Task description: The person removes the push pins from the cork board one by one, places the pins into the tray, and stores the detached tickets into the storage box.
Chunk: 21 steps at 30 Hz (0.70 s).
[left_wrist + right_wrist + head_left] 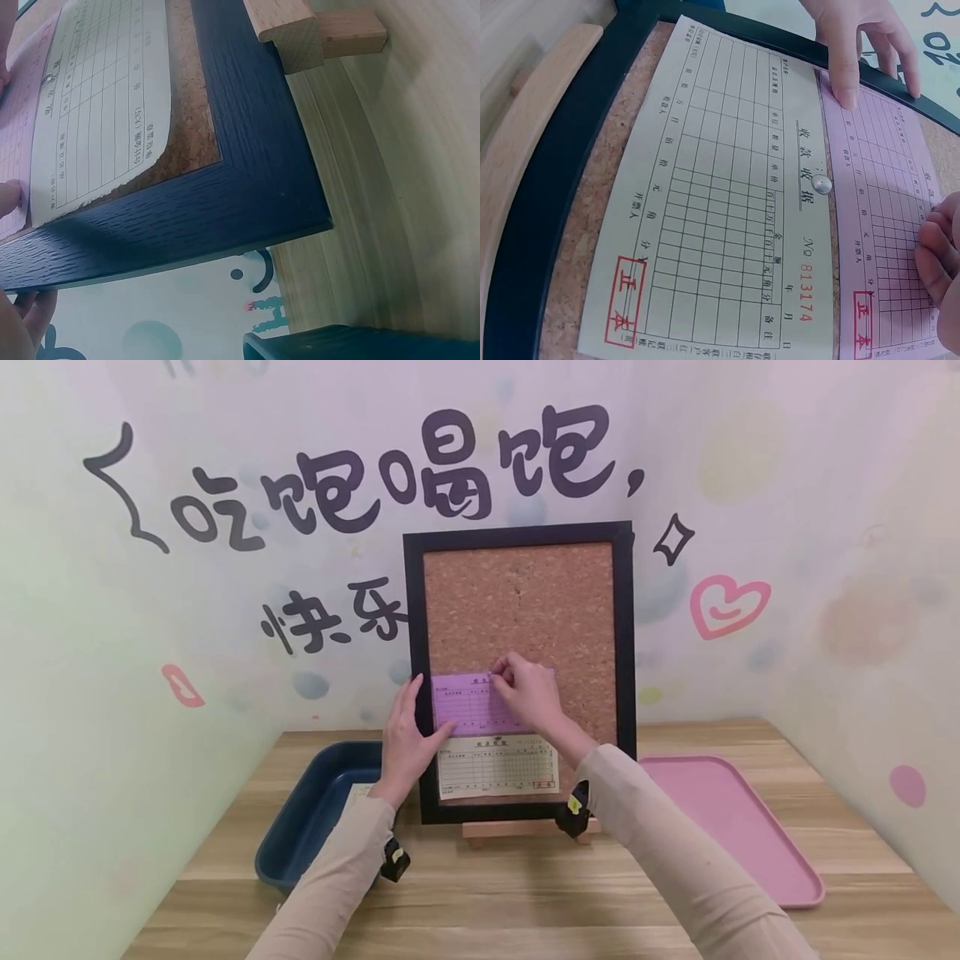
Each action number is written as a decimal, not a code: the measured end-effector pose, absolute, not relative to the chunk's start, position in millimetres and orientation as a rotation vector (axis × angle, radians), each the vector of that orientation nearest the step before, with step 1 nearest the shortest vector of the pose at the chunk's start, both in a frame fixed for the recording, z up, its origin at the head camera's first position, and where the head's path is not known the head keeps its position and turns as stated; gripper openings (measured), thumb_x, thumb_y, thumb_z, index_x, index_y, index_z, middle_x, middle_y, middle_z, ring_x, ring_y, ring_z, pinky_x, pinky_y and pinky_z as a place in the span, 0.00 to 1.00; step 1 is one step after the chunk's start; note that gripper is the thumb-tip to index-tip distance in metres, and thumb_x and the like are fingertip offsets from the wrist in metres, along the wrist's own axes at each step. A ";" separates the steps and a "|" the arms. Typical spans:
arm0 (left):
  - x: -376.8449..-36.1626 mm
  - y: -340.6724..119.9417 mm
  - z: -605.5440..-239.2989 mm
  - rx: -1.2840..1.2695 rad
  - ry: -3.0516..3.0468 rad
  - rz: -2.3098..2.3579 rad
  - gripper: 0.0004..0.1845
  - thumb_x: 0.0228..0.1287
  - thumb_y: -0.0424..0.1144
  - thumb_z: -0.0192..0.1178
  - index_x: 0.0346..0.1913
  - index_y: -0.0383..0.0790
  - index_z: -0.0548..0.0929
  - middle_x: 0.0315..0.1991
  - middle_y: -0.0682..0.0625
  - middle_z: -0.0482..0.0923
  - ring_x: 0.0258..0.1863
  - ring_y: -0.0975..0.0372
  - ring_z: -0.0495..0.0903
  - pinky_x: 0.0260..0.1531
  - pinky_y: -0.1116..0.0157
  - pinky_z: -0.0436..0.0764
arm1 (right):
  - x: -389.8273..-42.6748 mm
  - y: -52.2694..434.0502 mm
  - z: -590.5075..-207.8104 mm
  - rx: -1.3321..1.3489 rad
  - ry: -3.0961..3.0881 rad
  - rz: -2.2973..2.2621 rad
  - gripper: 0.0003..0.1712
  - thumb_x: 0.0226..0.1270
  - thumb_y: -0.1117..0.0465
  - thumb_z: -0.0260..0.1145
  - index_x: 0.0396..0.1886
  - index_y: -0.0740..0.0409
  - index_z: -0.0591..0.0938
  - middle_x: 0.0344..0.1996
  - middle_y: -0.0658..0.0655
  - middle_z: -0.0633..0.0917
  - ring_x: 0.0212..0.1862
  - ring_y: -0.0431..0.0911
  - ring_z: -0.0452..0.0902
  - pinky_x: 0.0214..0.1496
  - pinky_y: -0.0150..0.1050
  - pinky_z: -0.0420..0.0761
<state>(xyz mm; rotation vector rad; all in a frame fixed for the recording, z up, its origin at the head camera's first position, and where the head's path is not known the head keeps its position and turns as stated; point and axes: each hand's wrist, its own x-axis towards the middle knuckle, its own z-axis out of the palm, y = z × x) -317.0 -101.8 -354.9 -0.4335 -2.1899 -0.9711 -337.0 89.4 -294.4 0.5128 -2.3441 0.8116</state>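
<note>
Head view: the left hand [408, 739] presses flat fingers on a pink receipt [468, 702] at the cork board's [525, 610] lower left, while the right hand [528, 689] pinches its top edge, above a pinned white receipt [498, 767].

A pink paper slip [471, 702] with a printed grid lies flat on the brown cork board [525, 610], just above a pale pinned slip [498, 766].
</note>
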 end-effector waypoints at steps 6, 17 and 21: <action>-316.5 -102.3 -354.8 -0.430 -2.197 -0.979 0.43 0.48 0.42 0.69 0.67 0.40 0.58 0.65 0.40 0.58 0.64 0.51 0.60 0.59 0.52 0.63 | -338.6 90.7 -295.7 0.547 -2.342 0.790 0.03 0.60 0.63 0.61 0.32 0.58 0.79 0.20 0.51 0.79 0.20 0.40 0.69 0.23 0.33 0.66; -316.9 -102.0 -353.6 -0.425 -2.201 -0.978 0.45 0.48 0.42 0.69 0.67 0.39 0.57 0.66 0.41 0.58 0.63 0.52 0.61 0.60 0.54 0.62 | -336.5 94.8 -288.8 0.636 -2.402 0.685 0.05 0.63 0.62 0.59 0.34 0.59 0.79 0.16 0.49 0.75 0.17 0.39 0.64 0.21 0.32 0.64; -316.0 -102.0 -353.1 -0.419 -2.207 -0.978 0.45 0.48 0.42 0.69 0.67 0.38 0.57 0.66 0.41 0.59 0.63 0.52 0.61 0.60 0.55 0.62 | -336.8 96.1 -285.0 0.669 -2.424 0.639 0.06 0.64 0.62 0.58 0.34 0.60 0.80 0.16 0.50 0.76 0.17 0.40 0.66 0.21 0.33 0.66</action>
